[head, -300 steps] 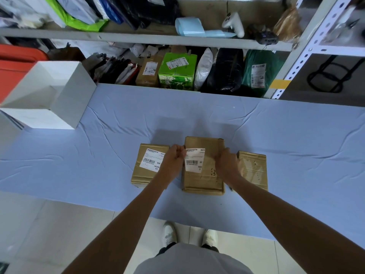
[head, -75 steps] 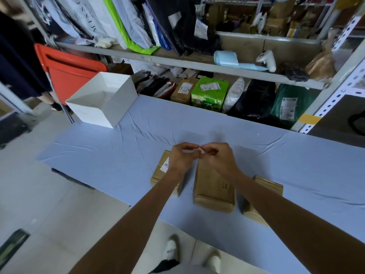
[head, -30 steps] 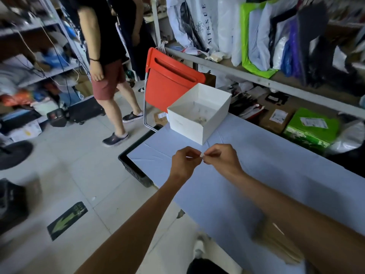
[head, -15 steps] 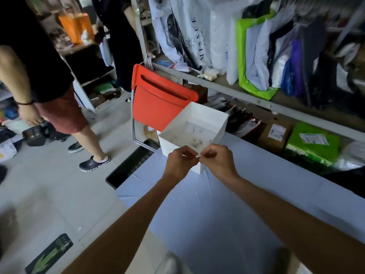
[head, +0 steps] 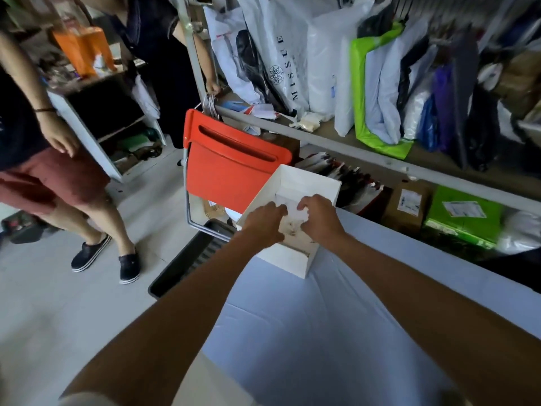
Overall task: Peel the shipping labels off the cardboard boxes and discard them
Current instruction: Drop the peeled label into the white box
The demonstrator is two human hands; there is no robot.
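Hands [head: 265, 222] over white box [head: 288, 259] — scraps [head: 293, 231] inside.

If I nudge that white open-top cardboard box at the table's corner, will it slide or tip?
The white open-top cardboard box probably slides easily: thin walls and only small scraps inside suggest it is light, and the blue tablecloth looks smooth. It sits near the table's edge, so a shove might send it off. Its wide base makes tipping less likely.

Both hands hang over the open white box [head: 292, 260] at the corner of the blue table [head: 292, 332]. The left hand [head: 265, 222] and right hand [head: 319, 219] are slightly apart, fingers bent downward; whether either holds anything is unclear. A red chair [head: 231, 168] stands just behind.
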